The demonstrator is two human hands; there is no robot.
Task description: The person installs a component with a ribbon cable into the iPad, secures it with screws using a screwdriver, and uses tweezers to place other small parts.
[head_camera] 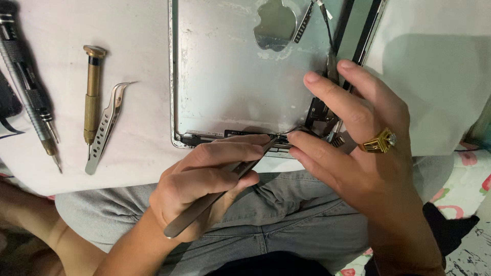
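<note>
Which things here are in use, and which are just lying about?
In use: tweezers in the left hand; metal shell; thin cable at the right hand.
Lying about: brass screwdriver, curved tweezers, grey screwdriver.

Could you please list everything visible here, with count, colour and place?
metal back shell: one, silver-grey, top centre on the white work surface
tweezers in hand: one, grey steel, tip at the shell's lower edge
curved tweezers: one, silver with holes, left of the shell
brass screwdriver: one, gold-brown, beside the curved tweezers
grey screwdriver: one, dark grey, far left
thin cables: a few, dark, along the shell's right side
ring: one, gold, on the right hand
trousers: grey, below the surface
left hand: one, holding the tweezers
right hand: one, fingers resting on the shell's lower right corner
</note>
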